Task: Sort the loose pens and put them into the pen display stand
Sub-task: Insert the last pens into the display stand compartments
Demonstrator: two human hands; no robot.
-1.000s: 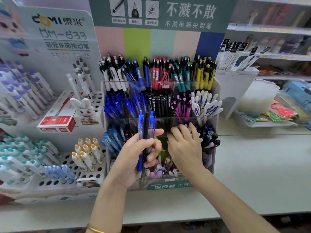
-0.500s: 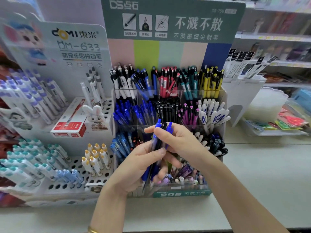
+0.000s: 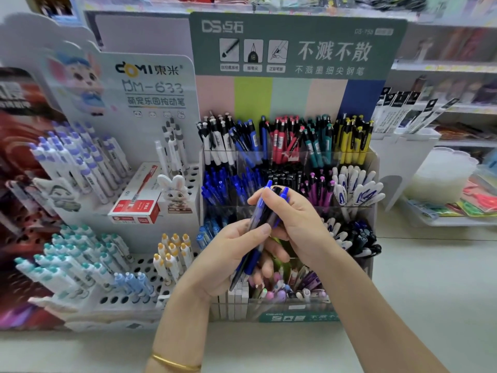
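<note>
A small bundle of loose pens (image 3: 259, 216), blue and black with blue clickers, stands tilted in front of the pen display stand (image 3: 372, 162). My left hand (image 3: 228, 254) grips the lower half of the bundle, thumb across the barrels. My right hand (image 3: 298, 224) curls its fingers round the upper ends of the same pens. The clear tiered stand holds sorted rows: black-white, blue, red, teal and yellow pens at the back, blue, black, purple and white ones in the middle. Its front compartments are mostly hidden behind my hands.
A white perforated rack (image 3: 150, 273) with white, teal, purple and yellow-capped pens stands at the left, with a red pen box (image 3: 137, 205) and a rabbit figure (image 3: 174, 192) on it. White holders (image 3: 403, 154) and trays of goods sit on the right of the counter (image 3: 430, 278).
My right hand left the stand's front compartment and came over to take the tops of the pens my left hand holds. The camera has tilted up and moved closer.
</note>
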